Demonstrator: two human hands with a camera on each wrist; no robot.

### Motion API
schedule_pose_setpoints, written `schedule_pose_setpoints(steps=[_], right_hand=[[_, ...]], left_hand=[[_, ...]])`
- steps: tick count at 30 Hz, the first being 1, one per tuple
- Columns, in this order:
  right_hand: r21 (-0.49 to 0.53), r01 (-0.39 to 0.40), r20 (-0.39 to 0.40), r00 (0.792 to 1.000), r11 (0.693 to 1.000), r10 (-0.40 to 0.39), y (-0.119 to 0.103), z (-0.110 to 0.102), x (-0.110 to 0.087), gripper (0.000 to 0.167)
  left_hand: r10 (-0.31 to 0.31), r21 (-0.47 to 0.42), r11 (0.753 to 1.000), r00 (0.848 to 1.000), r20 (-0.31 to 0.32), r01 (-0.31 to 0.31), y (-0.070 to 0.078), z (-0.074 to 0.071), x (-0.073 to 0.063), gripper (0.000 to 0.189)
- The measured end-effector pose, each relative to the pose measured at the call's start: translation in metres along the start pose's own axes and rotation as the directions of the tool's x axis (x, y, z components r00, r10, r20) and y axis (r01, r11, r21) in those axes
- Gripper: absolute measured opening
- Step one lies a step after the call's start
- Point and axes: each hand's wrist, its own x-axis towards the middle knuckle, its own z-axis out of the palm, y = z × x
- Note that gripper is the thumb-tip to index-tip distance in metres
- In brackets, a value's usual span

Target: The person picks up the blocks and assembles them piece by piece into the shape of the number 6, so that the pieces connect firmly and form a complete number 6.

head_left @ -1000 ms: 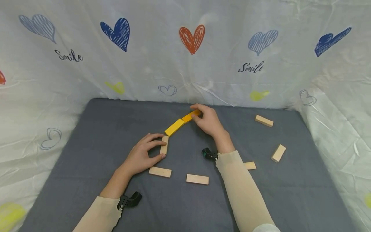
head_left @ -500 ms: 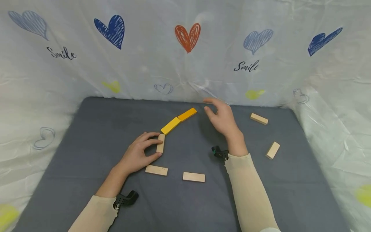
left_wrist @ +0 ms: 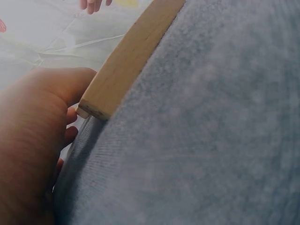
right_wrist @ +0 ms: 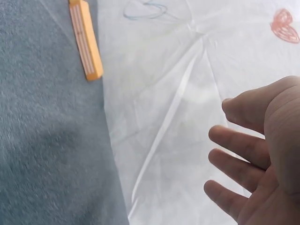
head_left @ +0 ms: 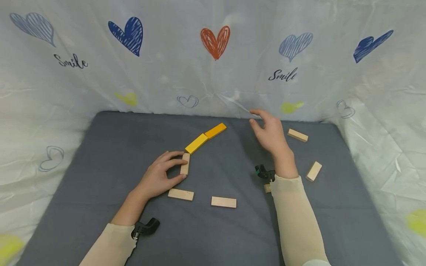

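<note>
My left hand (head_left: 163,171) holds a plain wooden block (head_left: 185,164) between thumb and fingers, the block lying on the grey cloth. A yellow block (head_left: 196,143) meets its far end at an angle. Beyond that an orange block (head_left: 215,130) continues the bent line; its side shows in the right wrist view. Over the cloth's back edge, right of the orange block, my right hand (head_left: 270,133) hovers with fingers apart and holds nothing. Another wooden block (left_wrist: 126,61) fills the upper part of the left wrist view, close to the left hand.
Two plain blocks lie nearer me, a left one (head_left: 181,194) and a middle one (head_left: 223,202). On the right are a far block (head_left: 297,135) and a nearer block (head_left: 314,171). The right sleeve partly covers one more block (head_left: 267,188). A white printed sheet (head_left: 159,85) hangs behind.
My right hand has let go of the orange block and moved right, away from it. The left hand stays at its wooden block. The head view has shifted slightly.
</note>
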Motion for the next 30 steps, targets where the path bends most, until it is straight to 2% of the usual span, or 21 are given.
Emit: schedule_pose_setpoints(steps=[6, 11, 17, 23, 30], right_hand=[[-0.007, -0.045, -0.049, 0.998, 0.999, 0.045, 0.006, -0.013, 0.001, 0.036], [0.027, -0.081, -0.079, 0.993, 0.996, 0.083, 0.017, -0.020, -0.002, 0.038], [0.037, -0.132, -0.086, 0.987, 0.990, 0.135, 0.047, -0.034, -0.013, 0.040], [0.000, -0.226, -0.096, 0.970, 0.974, 0.225, 0.077, -0.055, -0.031, 0.043], [-0.011, -0.309, -0.104, 0.946, 0.951, 0.307, 0.101, -0.072, -0.041, 0.046]], left_hand=[[0.004, -0.002, 1.000, 1.000, -0.004, -0.004, 0.000, 0.000, 0.001, 0.047], [-0.006, -0.007, 1.000, 1.000, 0.002, 0.006, 0.001, 0.000, -0.002, 0.046], [0.003, -0.016, 1.000, 1.000, -0.002, -0.003, 0.003, -0.001, -0.001, 0.046], [0.004, -0.019, 1.000, 1.000, 0.004, -0.004, 0.003, -0.001, 0.000, 0.047], [0.013, -0.020, 1.000, 1.000, -0.002, -0.014, 0.001, 0.001, 0.000, 0.048]])
